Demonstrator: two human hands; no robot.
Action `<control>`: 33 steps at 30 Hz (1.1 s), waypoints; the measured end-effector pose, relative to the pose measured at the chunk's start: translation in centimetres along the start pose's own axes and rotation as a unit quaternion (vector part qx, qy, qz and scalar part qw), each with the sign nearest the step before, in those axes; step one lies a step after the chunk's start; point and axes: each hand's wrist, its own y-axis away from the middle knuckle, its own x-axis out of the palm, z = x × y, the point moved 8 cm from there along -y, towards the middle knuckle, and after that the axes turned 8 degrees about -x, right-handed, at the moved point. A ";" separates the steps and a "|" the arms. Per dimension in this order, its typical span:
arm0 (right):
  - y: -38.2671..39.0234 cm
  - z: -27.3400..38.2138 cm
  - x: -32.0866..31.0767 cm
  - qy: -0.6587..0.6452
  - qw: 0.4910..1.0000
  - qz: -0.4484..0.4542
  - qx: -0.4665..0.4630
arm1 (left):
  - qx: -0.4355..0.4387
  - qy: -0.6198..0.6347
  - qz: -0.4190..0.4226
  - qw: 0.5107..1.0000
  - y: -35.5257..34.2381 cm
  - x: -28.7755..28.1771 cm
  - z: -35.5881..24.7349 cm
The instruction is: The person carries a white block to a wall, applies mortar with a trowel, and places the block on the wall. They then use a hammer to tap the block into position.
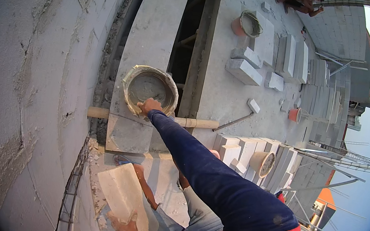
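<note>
My right arm, in a dark blue sleeve, stretches to a round bucket (171,98) with a mortar-crusted rim and wet grey mortar inside. My right hand (149,106) is closed at the bucket's near rim; whatever its fingers grip is hidden. At the lower edge my left hand (125,227) grips the side of a pale rectangular block (124,188), which is tilted above the ground in front of my legs. The bucket stands on a long grey plank (152,29), beside a round pole (198,123).
A rough plastered wall (52,72) rises at left, with a steel rebar cage (69,198) along its foot. A dark gap runs beside the plank. On the floor are stacked white blocks (244,72), more buckets (261,163) and a hammer (253,105). Another person (302,0) crouches far off.
</note>
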 end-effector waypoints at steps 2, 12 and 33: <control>-1.4 -1.2 2.3 -0.075 0.996 0.035 0.018 | 0.027 0.006 0.005 1.000 -0.2 0.4 -0.1; -4.5 -7.2 3.7 -0.212 0.960 0.160 0.083 | 0.069 0.197 0.079 0.975 -2.3 0.0 -7.4; -1.7 -7.9 -6.5 0.259 0.923 -0.012 -0.284 | -0.275 0.569 0.354 0.690 -8.3 16.0 -0.9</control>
